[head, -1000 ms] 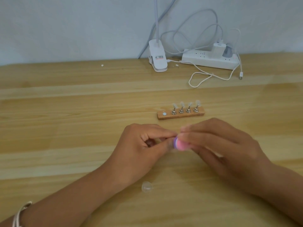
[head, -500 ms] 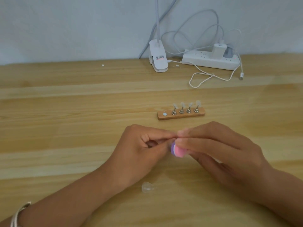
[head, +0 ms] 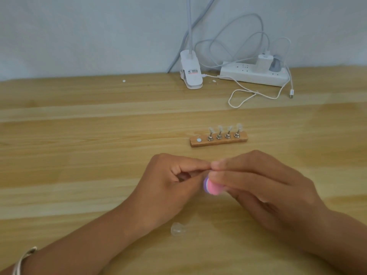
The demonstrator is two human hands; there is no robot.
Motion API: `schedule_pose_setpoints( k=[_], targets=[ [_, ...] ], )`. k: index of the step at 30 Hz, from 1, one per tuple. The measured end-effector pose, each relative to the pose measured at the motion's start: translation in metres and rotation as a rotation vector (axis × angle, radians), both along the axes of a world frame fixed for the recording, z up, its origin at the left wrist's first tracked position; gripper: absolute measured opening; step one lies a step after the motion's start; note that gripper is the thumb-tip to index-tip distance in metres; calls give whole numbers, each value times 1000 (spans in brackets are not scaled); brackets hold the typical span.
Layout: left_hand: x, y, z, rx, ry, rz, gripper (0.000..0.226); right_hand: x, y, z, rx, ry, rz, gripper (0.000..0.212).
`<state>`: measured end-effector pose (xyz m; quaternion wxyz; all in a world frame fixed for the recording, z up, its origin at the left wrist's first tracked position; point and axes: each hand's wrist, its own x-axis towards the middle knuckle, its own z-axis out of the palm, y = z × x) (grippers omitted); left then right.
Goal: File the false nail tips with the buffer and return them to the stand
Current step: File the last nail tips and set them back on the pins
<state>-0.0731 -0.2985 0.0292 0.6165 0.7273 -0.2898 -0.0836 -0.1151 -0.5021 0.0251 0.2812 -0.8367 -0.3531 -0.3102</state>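
Left hand [head: 168, 181] has thumb and forefinger pinched tight. Going by the task that's a nail tip, but it's buried between the fingers, so I can't actually see it. Right hand [head: 258, 185] grips the pink and purple buffer [head: 212, 187] with its fingertips, pressed right up against that pinch. Both hands sit on the near side of the stand [head: 218, 140], a bit apart from it.

What's changed over the last second: the buffer has slid a little further from the stand, toward the person, and the left hand hasn't really budged. Looks like a filing stroke to me, so filing's mid-way.

The stand has four tips [head: 224, 129] upright on its pegs and a bare white spot [head: 198, 139] at its left end, probably where this one goes back. A small clear piece [head: 178, 229] lies on the table [head: 79, 155], further from the stand than the hands.
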Motion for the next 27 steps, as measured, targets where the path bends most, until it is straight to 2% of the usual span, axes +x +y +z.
schedule_pose_setpoints(
  k=[5,10,14,22,27],
  targets=[
    [1,-1,-1,23,-42,29,15,6,-12,4,-4,46,-70,25],
    [1,-1,-1,15,-75,41,15,2,-4,0,-71,14,22,22],
    [2,0,0,32,-88,67,14,9,-17,5,-48,15,-108,24],
    [1,-2,2,21,-101,62,14,3,-11,4,28,38,-89,21],
    [1,-1,2,24,-104,50,13,2,-4,-2,3,15,-77,25]
  ],
)
